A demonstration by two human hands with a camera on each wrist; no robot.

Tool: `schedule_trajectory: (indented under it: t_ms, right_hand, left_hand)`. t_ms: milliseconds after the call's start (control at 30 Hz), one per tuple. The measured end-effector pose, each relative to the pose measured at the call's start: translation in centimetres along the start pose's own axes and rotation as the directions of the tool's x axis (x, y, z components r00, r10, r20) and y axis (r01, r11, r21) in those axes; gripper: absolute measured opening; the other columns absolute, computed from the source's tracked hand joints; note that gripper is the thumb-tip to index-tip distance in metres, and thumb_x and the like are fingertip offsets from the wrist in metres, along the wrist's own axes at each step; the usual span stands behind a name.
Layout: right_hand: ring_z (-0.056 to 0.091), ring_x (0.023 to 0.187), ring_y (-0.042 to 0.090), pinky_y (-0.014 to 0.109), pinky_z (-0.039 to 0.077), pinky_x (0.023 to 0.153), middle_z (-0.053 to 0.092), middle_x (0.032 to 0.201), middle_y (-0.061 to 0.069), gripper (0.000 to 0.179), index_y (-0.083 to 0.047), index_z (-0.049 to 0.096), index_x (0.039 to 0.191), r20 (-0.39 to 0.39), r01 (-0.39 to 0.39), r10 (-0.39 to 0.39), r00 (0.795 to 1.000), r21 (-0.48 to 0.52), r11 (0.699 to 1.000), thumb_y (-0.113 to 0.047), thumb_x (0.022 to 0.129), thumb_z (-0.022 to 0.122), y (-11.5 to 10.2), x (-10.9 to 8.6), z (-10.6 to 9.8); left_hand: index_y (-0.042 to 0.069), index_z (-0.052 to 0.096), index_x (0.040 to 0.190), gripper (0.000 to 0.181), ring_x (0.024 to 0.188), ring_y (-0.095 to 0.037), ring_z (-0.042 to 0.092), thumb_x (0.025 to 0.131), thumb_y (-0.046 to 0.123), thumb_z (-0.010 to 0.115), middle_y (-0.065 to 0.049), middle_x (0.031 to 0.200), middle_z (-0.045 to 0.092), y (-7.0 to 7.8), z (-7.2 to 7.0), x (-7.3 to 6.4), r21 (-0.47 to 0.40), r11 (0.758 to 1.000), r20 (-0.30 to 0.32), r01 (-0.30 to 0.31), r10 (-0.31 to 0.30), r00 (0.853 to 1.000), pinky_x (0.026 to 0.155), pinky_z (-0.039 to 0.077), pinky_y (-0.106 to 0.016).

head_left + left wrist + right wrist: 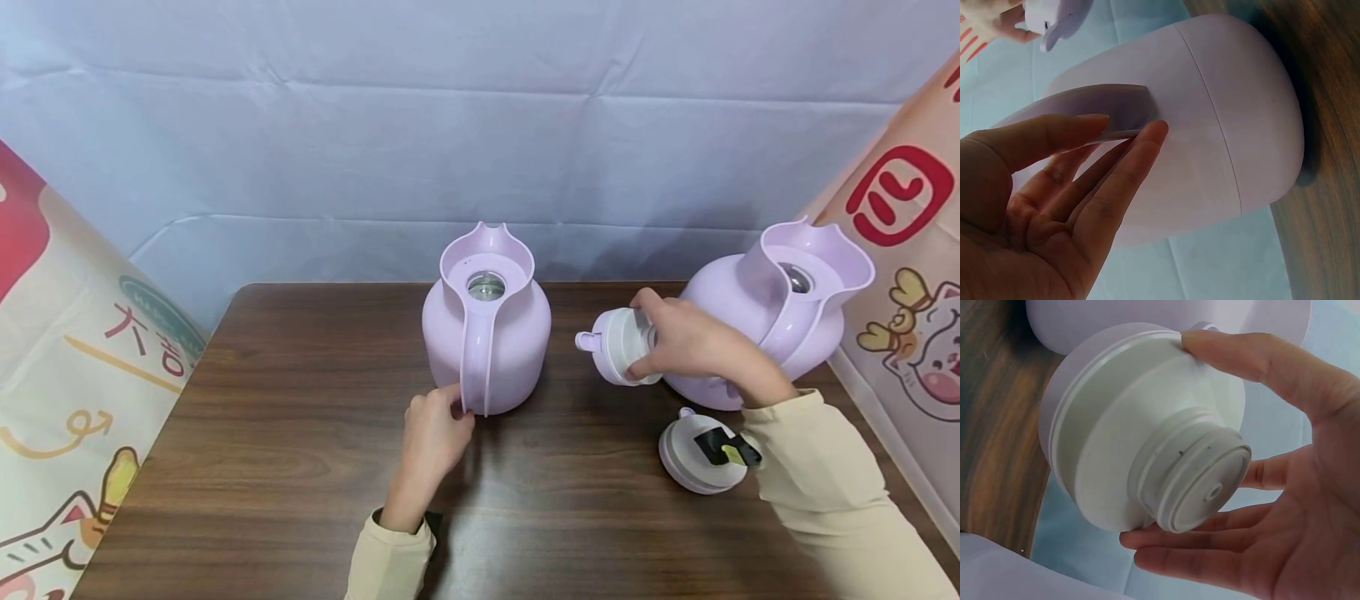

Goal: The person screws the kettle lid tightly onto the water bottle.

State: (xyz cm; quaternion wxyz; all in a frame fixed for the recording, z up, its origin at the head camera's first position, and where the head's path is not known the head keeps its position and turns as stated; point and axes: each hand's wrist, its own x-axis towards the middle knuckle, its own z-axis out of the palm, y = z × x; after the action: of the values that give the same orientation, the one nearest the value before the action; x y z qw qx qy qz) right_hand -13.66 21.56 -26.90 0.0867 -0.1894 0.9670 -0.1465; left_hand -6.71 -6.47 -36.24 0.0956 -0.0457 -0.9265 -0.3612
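Observation:
My left hand (435, 435) pinches the lower end of the handle (476, 358) on a lilac vacuum jug (519, 350). This jug stands upright with its top uncovered and the round mouth showing. In the left wrist view, the thumb and fingertips meet around the handle's tip (1125, 112). My right hand (693, 337) holds a lilac-and-white jug lid (617, 348) tipped on its side, between the two jugs. The right wrist view shows the lid's white underside with its narrow round plug (1194, 472), gripped by thumb and fingers at the rim.
A second lilac jug (723, 287), also lidless, stands at the right, partly behind my right hand. Another lid (686, 467) lies on the brown wooden table (300, 433) below it, with a black and yellow piece at its edge. A pale cloth (375, 150) hangs behind.

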Motion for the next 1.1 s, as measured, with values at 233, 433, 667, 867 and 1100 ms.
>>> schedule_trajectory:
  t_ms: [233,433,667,867,1100]
  right_hand:
    - [0.056,0.075,0.029,0.042,0.043,0.068,0.058,0.088,0.018,0.073,0.001,0.041,0.11,-0.009,0.01,-0.01,1.0,-0.015,1.0,-0.03,0.058,0.08,-0.5,0.0,-1.1]
    - [0.056,0.076,0.028,0.041,0.042,0.069,0.06,0.088,0.017,0.072,-0.001,0.041,0.109,-0.021,0.013,-0.014,1.0,-0.017,1.0,-0.034,0.058,0.081,-0.9,0.1,-2.3]
    - [0.055,0.075,0.027,0.038,0.041,0.065,0.059,0.088,0.012,0.069,-0.005,0.043,0.107,-0.047,0.017,-0.019,0.999,-0.032,0.999,-0.033,0.058,0.082,-1.5,0.1,-3.4]
    - [0.054,0.076,0.029,0.04,0.041,0.065,0.058,0.089,0.013,0.071,-0.005,0.044,0.108,-0.077,0.016,-0.019,0.997,-0.034,0.999,-0.033,0.056,0.083,-2.1,0.2,-4.3]
    - [0.054,0.081,0.032,0.043,0.04,0.068,0.056,0.096,0.018,0.075,-0.005,0.044,0.112,-0.096,0.011,-0.015,0.995,-0.041,0.999,-0.033,0.055,0.084,-2.6,0.4,-5.6]
  left_hand:
    - [0.012,0.066,0.072,0.013,0.054,-0.018,0.046,0.069,-0.001,0.064,-0.001,0.06,0.058,0.0,0.0,0.0,0.001,1.0,-0.003,0.0,0.0,1.0,0.056,0.041,-0.036]
    - [0.011,0.066,0.071,0.013,0.054,-0.017,0.044,0.069,-0.001,0.064,0.0,0.059,0.057,0.0,0.0,0.0,-0.002,1.0,-0.005,-0.003,0.003,1.0,0.054,0.041,-0.035]
    - [0.011,0.065,0.07,0.012,0.053,-0.019,0.044,0.069,-0.001,0.064,-0.001,0.058,0.056,0.1,0.0,0.0,0.002,1.0,-0.006,-0.003,0.003,1.0,0.053,0.04,-0.035]
    - [0.011,0.064,0.069,0.012,0.053,-0.019,0.044,0.069,-0.001,0.064,-0.001,0.058,0.055,0.0,0.0,0.0,0.006,1.0,-0.007,-0.006,0.006,1.0,0.053,0.04,-0.035]
    - [0.011,0.065,0.07,0.012,0.053,-0.018,0.045,0.069,-0.001,0.064,-0.001,0.059,0.057,0.0,0.0,0.0,0.007,1.0,-0.011,-0.009,0.009,1.0,0.053,0.04,-0.035]
